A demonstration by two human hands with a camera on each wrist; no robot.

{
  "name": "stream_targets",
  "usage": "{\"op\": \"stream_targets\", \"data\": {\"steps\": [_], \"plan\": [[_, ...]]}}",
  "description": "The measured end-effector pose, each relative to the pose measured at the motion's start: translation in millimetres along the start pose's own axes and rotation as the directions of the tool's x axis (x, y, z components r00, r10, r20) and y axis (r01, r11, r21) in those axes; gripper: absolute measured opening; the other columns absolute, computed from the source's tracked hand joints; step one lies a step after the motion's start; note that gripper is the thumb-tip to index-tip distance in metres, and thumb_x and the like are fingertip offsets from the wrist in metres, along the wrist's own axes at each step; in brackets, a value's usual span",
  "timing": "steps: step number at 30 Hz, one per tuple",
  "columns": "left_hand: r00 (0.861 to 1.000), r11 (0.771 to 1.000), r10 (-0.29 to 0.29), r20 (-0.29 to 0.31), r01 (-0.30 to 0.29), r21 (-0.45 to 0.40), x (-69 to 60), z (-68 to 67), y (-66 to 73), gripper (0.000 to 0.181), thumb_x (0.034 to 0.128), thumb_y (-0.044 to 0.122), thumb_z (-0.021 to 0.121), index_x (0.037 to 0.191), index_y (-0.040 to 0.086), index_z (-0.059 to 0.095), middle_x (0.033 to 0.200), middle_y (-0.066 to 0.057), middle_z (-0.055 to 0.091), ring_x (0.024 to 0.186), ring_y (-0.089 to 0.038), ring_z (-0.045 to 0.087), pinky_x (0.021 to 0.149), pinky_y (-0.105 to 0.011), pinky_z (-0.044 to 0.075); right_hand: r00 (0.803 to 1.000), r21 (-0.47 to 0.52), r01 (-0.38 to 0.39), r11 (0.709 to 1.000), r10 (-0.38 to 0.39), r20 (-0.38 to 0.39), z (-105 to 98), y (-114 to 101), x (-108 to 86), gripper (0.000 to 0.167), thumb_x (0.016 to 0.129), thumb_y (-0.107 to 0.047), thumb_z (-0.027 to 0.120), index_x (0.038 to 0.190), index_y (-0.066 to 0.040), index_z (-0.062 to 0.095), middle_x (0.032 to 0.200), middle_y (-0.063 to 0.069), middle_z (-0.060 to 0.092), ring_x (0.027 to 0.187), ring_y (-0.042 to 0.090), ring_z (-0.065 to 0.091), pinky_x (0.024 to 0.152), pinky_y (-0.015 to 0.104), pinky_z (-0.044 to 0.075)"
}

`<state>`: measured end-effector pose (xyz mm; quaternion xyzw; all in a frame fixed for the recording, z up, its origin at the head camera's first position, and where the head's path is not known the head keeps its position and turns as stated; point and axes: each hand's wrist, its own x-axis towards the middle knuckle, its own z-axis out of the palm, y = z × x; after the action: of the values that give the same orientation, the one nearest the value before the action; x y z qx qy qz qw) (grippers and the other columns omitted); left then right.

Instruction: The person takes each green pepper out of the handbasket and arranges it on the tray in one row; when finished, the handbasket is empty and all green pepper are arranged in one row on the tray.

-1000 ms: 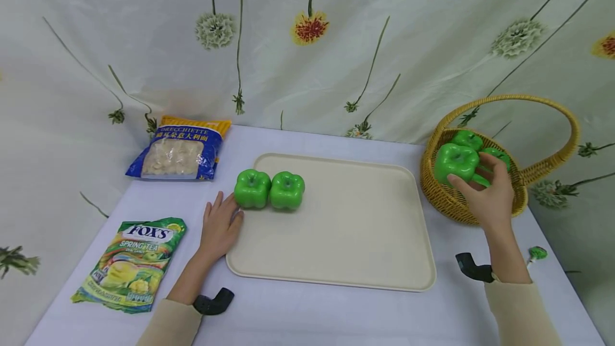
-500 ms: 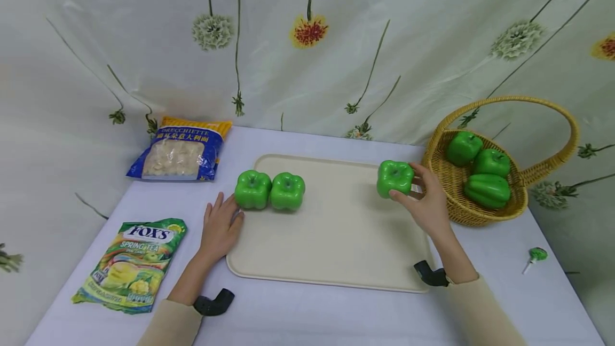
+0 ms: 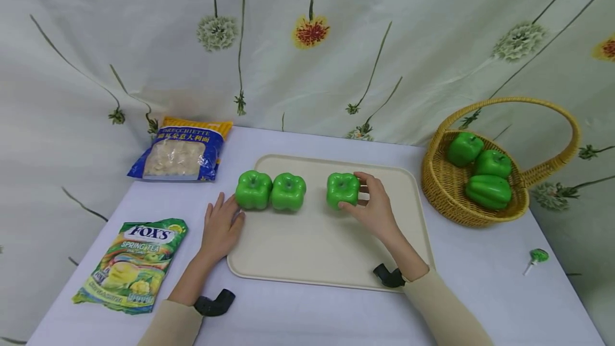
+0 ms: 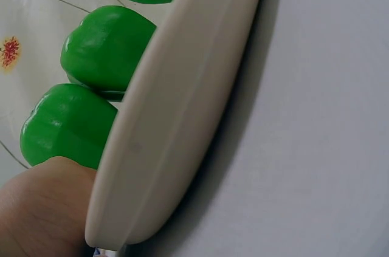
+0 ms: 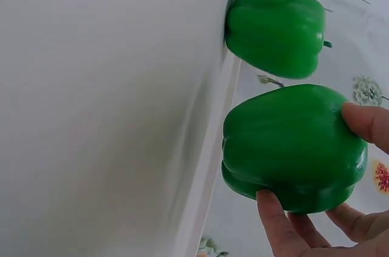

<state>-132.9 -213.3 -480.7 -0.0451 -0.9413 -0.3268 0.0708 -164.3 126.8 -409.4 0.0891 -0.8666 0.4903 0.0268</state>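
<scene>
Your right hand (image 3: 377, 210) has just carried a green pepper (image 3: 343, 190) inward: half a second ago it was near the tray's right side, and a second ago over the basket (image 3: 439, 199). Now it is over the middle of the tray (image 3: 312, 252), nearer the two peppers at the left but apart from them. Your thumb (image 5: 369, 124) is on one side of it and your fingers (image 5: 276, 226) on the other, pinching it. The wrist view suggests it is held just above the tray.

What this means, as I judge it: the pepper is well along its way from the basket, but you have not let go of it.

The left pepper (image 3: 253, 189) and its neighbour (image 3: 288, 191) haven't moved; they sit side by side on the tray. Your left hand (image 3: 221, 228) also stays where it was, fingers relaxed at the tray's left edge, its fingertips at the left pepper; I can't tell whether they press on it.

In the basket you have a rear pepper (image 3: 465, 148), a middle pepper (image 3: 493, 163) and a front pepper (image 3: 488, 191), the same three as half a second ago. The lollipop (image 3: 538, 255) lies on the worktop (image 3: 307, 316), as before.
</scene>
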Motion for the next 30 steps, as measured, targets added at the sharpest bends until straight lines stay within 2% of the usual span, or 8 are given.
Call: {"op": "stream_targets", "data": {"steps": [10,30], "plan": [[1.000,1.000,0.008,-0.005,-0.008,-0.003,-0.1,0.3,0.5,0.047,0.0974,0.010,0.045,0.143,-0.001,0.044,0.151,-0.024,0.039,0.146,-0.052,0.013,0.115,-0.068,0.000,0.999,0.000,-0.016,1.000,0.016,0.045,22.6,-5.7,1.9,0.075,0.077,-0.008,0.082,0.140,-0.002,0.043,0.125,0.020,0.049,0.112,0.036,0.057,0.088,0.039,0.058],[1.000,1.000,0.001,-0.003,-0.001,0.013,-0.4,0.7,1.2,0.048,0.0977,0.010,0.045,0.144,-0.002,0.043,0.152,-0.025,0.038,0.146,-0.052,0.013,0.116,-0.068,0.000,0.996,0.050,-0.005,0.999,0.001,0.086,33.9,-6.0,2.2,0.075,0.078,-0.011,0.082,0.139,0.000,0.040,0.127,0.021,0.048,0.113,0.036,0.056,0.085,0.036,0.059]]}}
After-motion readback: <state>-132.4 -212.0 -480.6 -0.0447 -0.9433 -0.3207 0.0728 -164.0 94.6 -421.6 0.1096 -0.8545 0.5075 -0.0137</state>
